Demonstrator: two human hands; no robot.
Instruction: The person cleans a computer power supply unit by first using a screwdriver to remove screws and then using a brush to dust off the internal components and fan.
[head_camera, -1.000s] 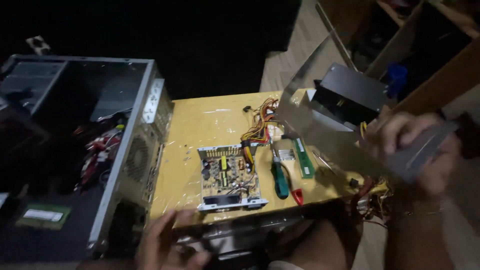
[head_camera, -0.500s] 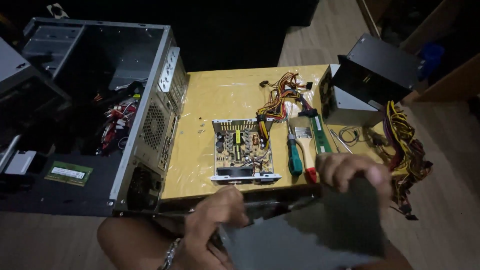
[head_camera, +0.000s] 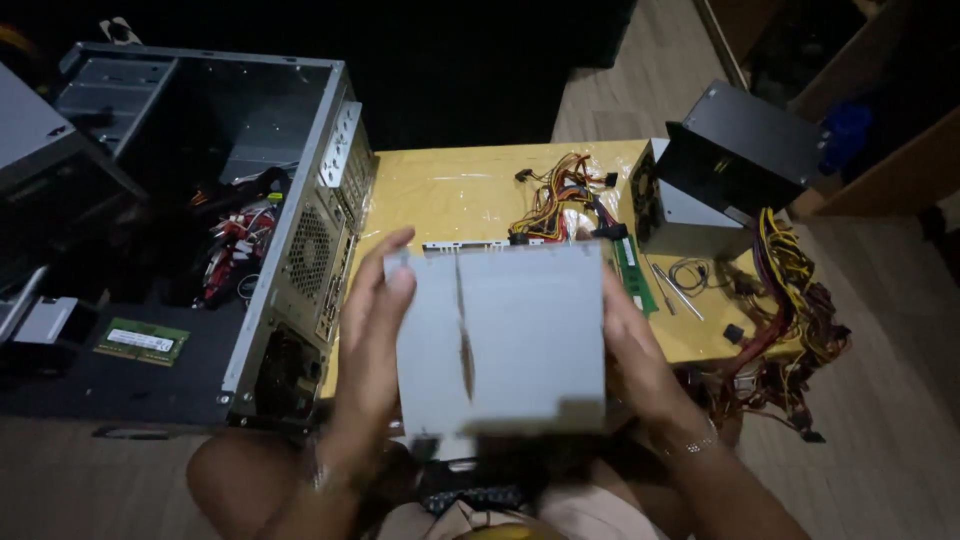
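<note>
The left hand (head_camera: 372, 330) and the right hand (head_camera: 632, 352) grip a flat grey metal cover panel (head_camera: 500, 335) by its side edges, fingers curled over the left rim, holding it level above the lap; a dark scratch runs down its face; just beyond the panel lies the yellow wooden surface (head_camera: 450, 190), with a bundle of orange, yellow and red wires (head_camera: 560, 205) past the panel's far edge; a green memory stick (head_camera: 633, 273) lies just beyond the right hand; farther right stands a black and silver power supply box (head_camera: 722, 165), with a tangle of coloured cables (head_camera: 795, 300) hanging beside it; left of the left hand sits an open grey computer case (head_camera: 200, 200).
</note>
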